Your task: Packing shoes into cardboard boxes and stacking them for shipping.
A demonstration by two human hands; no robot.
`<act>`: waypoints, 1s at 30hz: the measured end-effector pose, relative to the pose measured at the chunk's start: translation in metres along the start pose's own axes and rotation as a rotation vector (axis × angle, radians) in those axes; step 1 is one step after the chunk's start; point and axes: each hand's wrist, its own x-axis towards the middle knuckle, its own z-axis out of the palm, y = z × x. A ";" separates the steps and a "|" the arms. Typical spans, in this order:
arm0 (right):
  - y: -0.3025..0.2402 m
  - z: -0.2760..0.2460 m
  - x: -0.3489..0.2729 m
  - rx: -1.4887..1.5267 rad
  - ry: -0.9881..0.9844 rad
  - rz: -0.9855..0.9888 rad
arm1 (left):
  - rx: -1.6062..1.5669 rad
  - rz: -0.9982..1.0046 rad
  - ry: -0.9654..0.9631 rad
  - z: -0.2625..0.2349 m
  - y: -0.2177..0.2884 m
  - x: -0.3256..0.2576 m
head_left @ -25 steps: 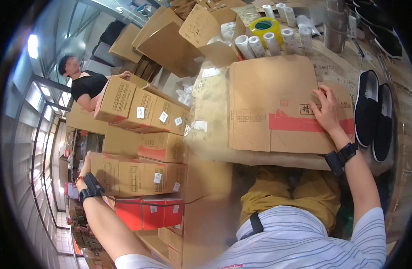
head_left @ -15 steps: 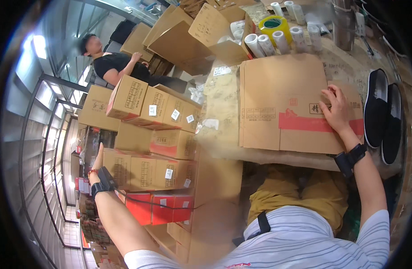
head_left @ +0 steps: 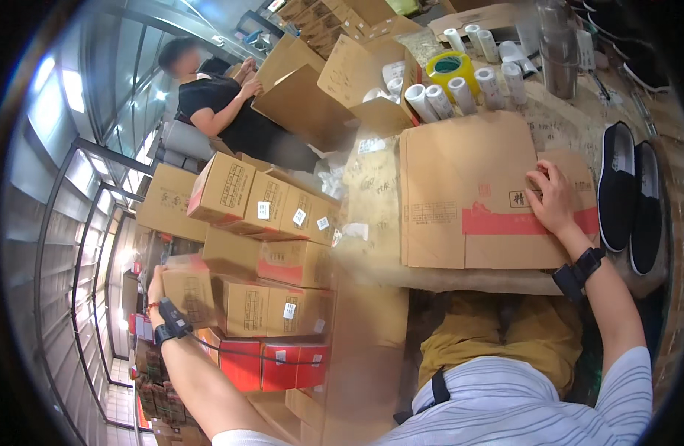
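My left hand (head_left: 155, 285) reaches out to the far left and grips the outer end of a small brown cardboard box (head_left: 191, 296). The box is tilted and blurred, standing apart from the row of like boxes (head_left: 271, 308) beside it. Part of the fingers is hidden behind the box. My right hand (head_left: 553, 199) lies on a folded brown carton (head_left: 439, 167) with a red stripe, fingers slightly bent and apart, holding nothing. The carton lies flat on the worktable (head_left: 364, 178) in front of me. A pair of black slip-on shoes (head_left: 617, 193) lies to its right.
Stacked boxes (head_left: 230, 186) and red boxes (head_left: 245, 364) fill the left side. Beyond the carton stand white label rolls (head_left: 429, 102), a yellow tape roll (head_left: 452, 70), an open carton (head_left: 364, 74) and a metal cup (head_left: 557, 56). A person in black (head_left: 215, 104) stands at the far left.
My left hand has taken hold of the end box and drawn it away from its row. The view has shifted slightly. My right hand stays on the carton. The other person's hands now reach toward a carton.
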 end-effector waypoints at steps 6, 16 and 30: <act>0.002 -0.001 0.001 -0.003 0.033 -0.009 | 0.028 0.114 -0.034 0.017 0.039 0.024; 0.000 0.000 0.002 0.010 0.052 0.019 | 0.480 0.333 0.374 0.117 0.058 -0.004; -0.004 0.007 0.006 0.123 0.072 0.033 | 0.614 0.235 0.273 0.089 0.063 0.063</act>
